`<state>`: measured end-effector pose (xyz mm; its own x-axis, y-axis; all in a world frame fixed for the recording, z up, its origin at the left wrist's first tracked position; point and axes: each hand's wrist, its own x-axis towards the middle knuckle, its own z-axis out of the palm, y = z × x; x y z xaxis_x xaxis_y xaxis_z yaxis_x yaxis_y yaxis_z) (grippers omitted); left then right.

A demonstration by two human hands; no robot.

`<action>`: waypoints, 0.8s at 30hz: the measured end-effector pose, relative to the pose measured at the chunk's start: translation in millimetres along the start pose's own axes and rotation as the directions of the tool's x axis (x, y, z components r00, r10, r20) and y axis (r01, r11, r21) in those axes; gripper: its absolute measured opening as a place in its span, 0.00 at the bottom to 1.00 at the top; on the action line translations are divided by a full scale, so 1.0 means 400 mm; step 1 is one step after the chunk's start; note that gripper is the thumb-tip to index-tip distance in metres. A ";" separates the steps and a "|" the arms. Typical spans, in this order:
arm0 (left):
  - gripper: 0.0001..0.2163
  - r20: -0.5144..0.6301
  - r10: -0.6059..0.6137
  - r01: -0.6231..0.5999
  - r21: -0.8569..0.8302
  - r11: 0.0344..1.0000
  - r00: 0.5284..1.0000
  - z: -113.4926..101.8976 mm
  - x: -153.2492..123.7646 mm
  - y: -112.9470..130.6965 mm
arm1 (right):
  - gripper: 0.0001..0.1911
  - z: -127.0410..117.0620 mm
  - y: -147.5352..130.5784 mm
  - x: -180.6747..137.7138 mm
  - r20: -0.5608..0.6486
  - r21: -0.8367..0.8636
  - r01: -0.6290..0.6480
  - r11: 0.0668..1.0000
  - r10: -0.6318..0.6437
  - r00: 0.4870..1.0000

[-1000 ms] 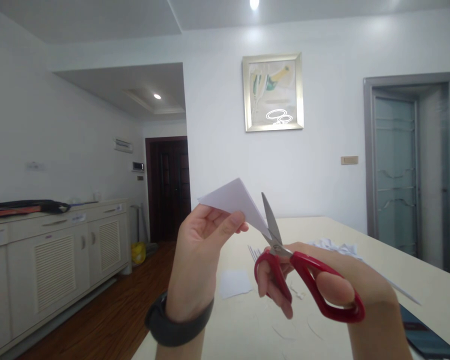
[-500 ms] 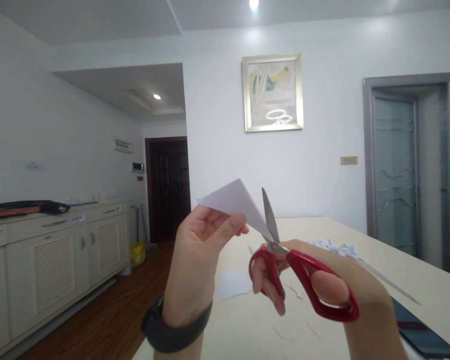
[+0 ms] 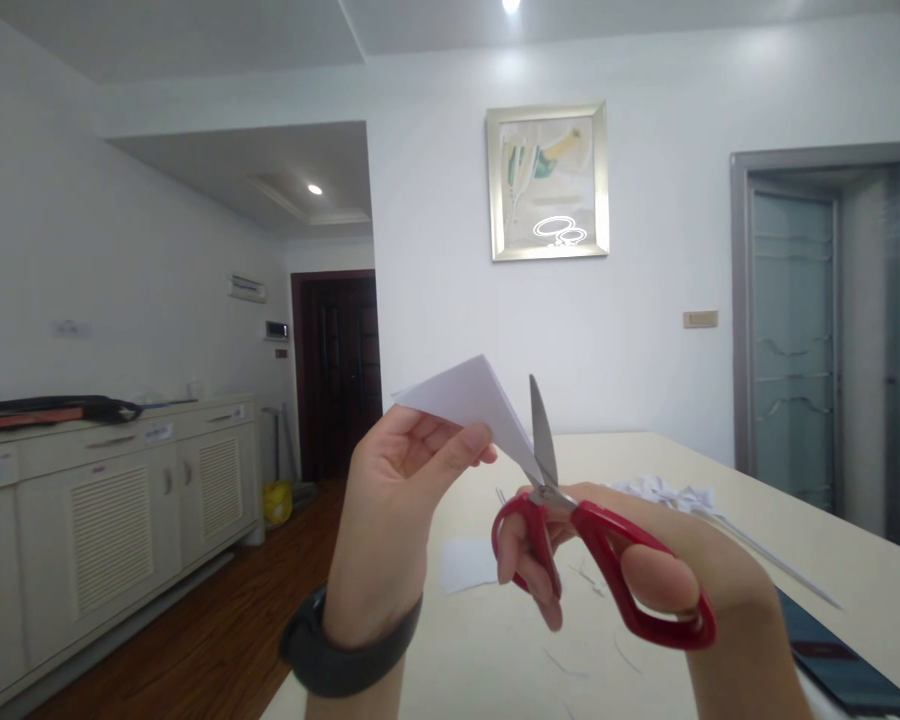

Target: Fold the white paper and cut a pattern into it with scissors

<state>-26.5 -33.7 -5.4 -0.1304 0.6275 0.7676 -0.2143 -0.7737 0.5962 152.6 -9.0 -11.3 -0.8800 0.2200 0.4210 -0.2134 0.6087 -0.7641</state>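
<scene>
Between the thumb and fingers of my left hand [image 3: 420,455] is a folded piece of white paper [image 3: 469,395], its peak pointing up. My right hand [image 3: 645,560] grips a pair of red-handled scissors [image 3: 544,495], thumb through one loop and fingers through the other. The scissor blades are spread apart, and the lower right corner of the paper lies at their base, near the pivot. One blade points upward beside the paper's edge; the other is mostly hidden behind the paper. Both hands are raised above the table.
On the cream table [image 3: 495,660] lie a white paper sheet [image 3: 465,565], thin paper scraps [image 3: 566,665], a white paper bundle on a stick [image 3: 667,492] and a dark phone [image 3: 847,655]. A white cabinet [image 3: 120,540] stands along the left wall.
The scissor handles have spread slightly wider, with the finger loop shifting a little left. The paper stays in my left hand in nearly the same place. The camera view has shifted slightly.
</scene>
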 end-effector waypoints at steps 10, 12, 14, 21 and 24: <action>0.04 0.047 -0.051 0.053 -0.043 0.998 0.998 0.001 0.006 -0.002 | 0.33 0.012 -0.004 0.000 -0.043 0.066 0.038 0.997 -0.035 0.998; 0.04 0.037 -0.054 0.056 -0.061 0.997 0.998 0.001 0.008 -0.004 | 0.32 0.011 0.001 -0.001 -0.053 0.060 0.035 0.998 -0.032 0.998; 0.04 0.030 -0.042 0.044 -0.063 0.997 0.999 0.002 0.008 -0.005 | 0.32 0.010 0.002 -0.002 -0.063 0.049 0.026 0.998 -0.023 0.998; 0.04 0.039 -0.056 0.057 -0.047 0.997 0.998 0.003 0.005 -0.002 | 0.33 0.011 -0.021 0.001 -0.018 0.063 -0.044 0.997 0.045 0.999; 0.04 0.046 -0.062 0.064 -0.039 0.997 0.997 0.000 0.006 -0.002 | 0.33 0.013 -0.025 0.004 -0.011 0.048 -0.012 0.999 0.013 1.000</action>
<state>-26.4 -31.5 -4.2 -0.0725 0.6698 0.7390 -0.2593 -0.7281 0.6345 151.1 -18.6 -5.7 -0.8779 0.2359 0.4168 -0.2228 0.5692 -0.7915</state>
